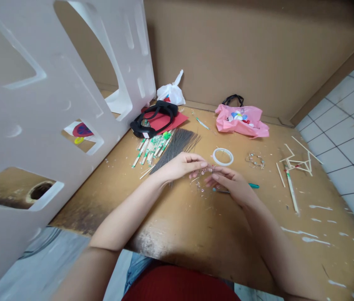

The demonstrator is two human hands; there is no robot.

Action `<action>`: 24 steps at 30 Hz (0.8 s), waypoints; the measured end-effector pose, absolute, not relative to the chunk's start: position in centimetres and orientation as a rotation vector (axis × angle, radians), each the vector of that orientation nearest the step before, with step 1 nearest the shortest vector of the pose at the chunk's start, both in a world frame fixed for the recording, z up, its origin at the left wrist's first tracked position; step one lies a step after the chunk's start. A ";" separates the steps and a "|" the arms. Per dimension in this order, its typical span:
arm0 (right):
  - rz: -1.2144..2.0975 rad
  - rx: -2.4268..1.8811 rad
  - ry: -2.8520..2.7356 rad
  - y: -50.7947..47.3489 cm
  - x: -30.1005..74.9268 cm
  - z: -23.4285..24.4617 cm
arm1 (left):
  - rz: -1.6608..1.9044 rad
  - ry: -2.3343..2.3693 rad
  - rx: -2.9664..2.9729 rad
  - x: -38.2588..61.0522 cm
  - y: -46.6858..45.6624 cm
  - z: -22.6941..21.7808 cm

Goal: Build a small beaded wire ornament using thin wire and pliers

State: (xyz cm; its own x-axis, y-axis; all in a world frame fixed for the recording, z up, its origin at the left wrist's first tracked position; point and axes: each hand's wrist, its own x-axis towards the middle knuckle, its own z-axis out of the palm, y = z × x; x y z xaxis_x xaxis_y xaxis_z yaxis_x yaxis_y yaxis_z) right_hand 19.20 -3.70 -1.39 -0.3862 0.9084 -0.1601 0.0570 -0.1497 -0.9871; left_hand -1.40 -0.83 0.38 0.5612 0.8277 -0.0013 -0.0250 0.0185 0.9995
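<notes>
My left hand (189, 164) and my right hand (227, 182) meet over the middle of the table. Between them they pinch a beaded wire loop (202, 190) with clear and pinkish beads; its wire hangs below the fingers. Fingertips of both hands are closed on its upper part. A slim teal-ended tool (253, 185) lies on the table, partly hidden under my right hand. Just beyond the hands is a roll of white tape (222, 156). Another beaded wire ring (255, 160) rests to the right. Near my left wrist spreads a bundle of thin grey wires (177, 148).
Wrapped chopsticks (151, 148), a black headset strap (154, 119) and red paper (181, 120) lie at back left. A white bag (171, 93) and a pink bag (242, 125) stand behind. A stick frame (299, 165) sits right. A white plastic panel (70, 83) borders the left.
</notes>
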 end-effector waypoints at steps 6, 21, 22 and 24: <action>1.676 -1.115 -1.440 -3.8 18.5 -1.3 | 0.759 0.751 1.357 -1.0 -0.8 0.3; 1.780 -1.118 -1.140 -4.3 18.9 -6.5 | 0.930 0.932 1.143 -0.7 -3.3 -7.3; 1.726 -1.149 -1.142 -4.7 19.1 -6.7 | 0.945 0.929 1.129 -0.6 -3.5 -7.6; 1.614 -1.206 -1.154 -5.6 19.6 -7.1 | 0.964 0.927 1.104 -0.6 -3.8 -8.1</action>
